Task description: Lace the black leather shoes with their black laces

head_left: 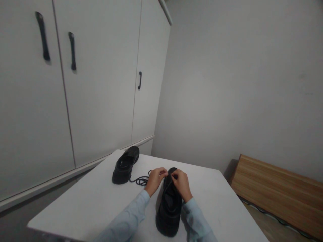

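Observation:
A black shoe [168,220] stands on the white table [101,208], its heel toward me and its toe pointing away. My left hand [156,179] is at the left of its upper front, with thumb and fingertips pinched together. From the right, my right hand [181,183] pinches at the same part of the shoe. Whatever lies between the fingertips of either hand is too small to make out. A second black shoe [122,171] rests farther back on the left. Black lace [141,180] lies in loops between that shoe and my left hand.
White cabinet doors [101,84] with dark handles rise behind the table on the left. A grey wall [222,84] stands behind. To the right, beyond the table edge, is a wood-grained panel [280,195] with a dark cable along its lower edge.

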`<state>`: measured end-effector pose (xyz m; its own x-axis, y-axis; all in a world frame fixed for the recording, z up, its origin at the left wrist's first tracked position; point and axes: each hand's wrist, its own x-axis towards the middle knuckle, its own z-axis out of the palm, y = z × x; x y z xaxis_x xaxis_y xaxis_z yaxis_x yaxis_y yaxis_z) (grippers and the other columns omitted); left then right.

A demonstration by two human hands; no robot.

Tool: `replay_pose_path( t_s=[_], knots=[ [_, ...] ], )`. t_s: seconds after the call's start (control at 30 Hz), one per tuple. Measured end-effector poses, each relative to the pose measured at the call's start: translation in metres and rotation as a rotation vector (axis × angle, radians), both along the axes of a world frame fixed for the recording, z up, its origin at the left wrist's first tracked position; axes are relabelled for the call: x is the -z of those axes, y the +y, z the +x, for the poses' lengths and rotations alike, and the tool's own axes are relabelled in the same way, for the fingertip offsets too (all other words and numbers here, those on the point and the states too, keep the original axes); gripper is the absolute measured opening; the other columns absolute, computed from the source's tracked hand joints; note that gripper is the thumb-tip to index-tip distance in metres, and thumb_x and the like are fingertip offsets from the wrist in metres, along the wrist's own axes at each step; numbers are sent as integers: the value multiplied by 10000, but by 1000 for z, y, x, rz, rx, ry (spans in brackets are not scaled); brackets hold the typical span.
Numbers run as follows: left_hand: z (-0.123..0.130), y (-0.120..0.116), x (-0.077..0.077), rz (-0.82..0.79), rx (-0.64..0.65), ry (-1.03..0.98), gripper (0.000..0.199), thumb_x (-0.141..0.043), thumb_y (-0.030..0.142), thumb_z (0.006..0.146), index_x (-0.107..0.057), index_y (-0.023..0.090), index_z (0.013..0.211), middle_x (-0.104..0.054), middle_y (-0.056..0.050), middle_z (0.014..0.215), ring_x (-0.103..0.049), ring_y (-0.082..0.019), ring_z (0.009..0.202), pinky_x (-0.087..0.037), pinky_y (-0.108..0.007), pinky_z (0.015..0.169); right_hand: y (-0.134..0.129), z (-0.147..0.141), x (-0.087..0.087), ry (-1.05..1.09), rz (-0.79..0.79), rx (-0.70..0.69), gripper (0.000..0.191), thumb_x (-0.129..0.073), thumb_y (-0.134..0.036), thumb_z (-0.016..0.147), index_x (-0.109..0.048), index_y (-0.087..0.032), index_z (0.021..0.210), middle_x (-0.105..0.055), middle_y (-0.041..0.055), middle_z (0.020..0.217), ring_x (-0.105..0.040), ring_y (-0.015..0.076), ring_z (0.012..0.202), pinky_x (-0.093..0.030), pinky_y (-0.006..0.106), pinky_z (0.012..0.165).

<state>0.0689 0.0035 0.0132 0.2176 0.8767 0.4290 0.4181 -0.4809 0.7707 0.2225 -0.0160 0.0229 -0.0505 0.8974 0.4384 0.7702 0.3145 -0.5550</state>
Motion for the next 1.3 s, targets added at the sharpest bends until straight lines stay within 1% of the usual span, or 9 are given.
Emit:
replay_pose_path(
  t_s=[0.13, 0.3, 0.37, 0.47, 0.7, 0.87, 1.07, 1.17, 1.3],
  knots=[
    [1, 2, 1, -12, -2, -24, 155, -554, 265, 808, -671, 171, 768, -709, -40, 790, -633, -172, 757, -470, -262, 742, -2, -2, 1, 16, 41, 16, 141, -536, -174, 755, -663, -190, 695, -672, 58, 748, -604, 206, 717, -421, 288, 667],
    [4, -4, -3, -13, 125, -129, 298, -538, 341, 840, -607, 202, 1095, -681, -59, 1063, -623, -173, 979, -469, -275, 866, -6, -1, 1, 175, 102, 12, 169, -517, -259, 791, -627, -191, 682, -653, 51, 712, -590, 202, 697, -428, 289, 654],
    [7, -7, -5, -17, 195, -122, 320, -498, 348, 866, -595, 206, 1136, -671, -57, 1102, -607, -171, 1030, -446, -281, 922, -7, 1, -1, 266, 123, 6, 201, -513, -311, 807, -624, -183, 699, -649, 51, 711, -587, 198, 699, -434, 290, 661],
    [10, -8, -7, -8, 218, -71, 282, -470, 329, 877, -652, 189, 1041, -683, -59, 1063, -608, -175, 1006, -442, -278, 919, -11, 4, -6, 343, 117, 5, 240, -525, -365, 808, -628, -176, 701, -638, 47, 697, -580, 193, 689, -430, 285, 645],
    [11, -9, -8, 22, 142, -86, 221, -500, 314, 854, -669, 172, 863, -697, -49, 902, -617, -177, 892, -460, -259, 831, -19, 6, -20, 368, 114, -97, 243, -562, -395, 788, -640, -177, 714, -645, 44, 722, -580, 188, 716, -432, 278, 640],
    [10, -14, -15, 37, 167, -145, 244, -487, 339, 867, -660, 170, 843, -699, -47, 881, -619, -177, 875, -458, -258, 823, -11, 25, -9, 369, 115, 44, 232, -609, -380, 717, -627, -178, 832, -621, 47, 783, -572, 195, 715, -446, 295, 636],
    [10, -15, -20, 33, 213, -254, 259, -501, 357, 865, -656, 150, 849, -688, -70, 885, -626, -176, 858, -473, -264, 805, -6, 44, 6, 471, -225, 67, 181, -592, -330, 677, -582, -200, 803, -556, -28, 610, -549, 154, 552, -441, 267, 510],
    [11, -14, -23, 52, 215, -244, 272, -490, 349, 871, -668, 144, 859, -674, -76, 876, -623, -168, 822, -479, -264, 775, -10, 45, 2, 637, -381, 52, 156, -562, -316, 685, -539, -198, 785, -534, -48, 599, -542, 128, 521, -453, 252, 487],
    [15, -13, -31, 108, 229, -139, 232, -519, 306, 857, -702, 165, 878, -672, -71, 889, -613, -168, 845, -468, -257, 773, -19, 48, -9, 838, -469, -17, 151, -571, -312, 685, -496, -201, 754, -555, -43, 652, -564, 110, 540, -477, 250, 515]
  ],
)
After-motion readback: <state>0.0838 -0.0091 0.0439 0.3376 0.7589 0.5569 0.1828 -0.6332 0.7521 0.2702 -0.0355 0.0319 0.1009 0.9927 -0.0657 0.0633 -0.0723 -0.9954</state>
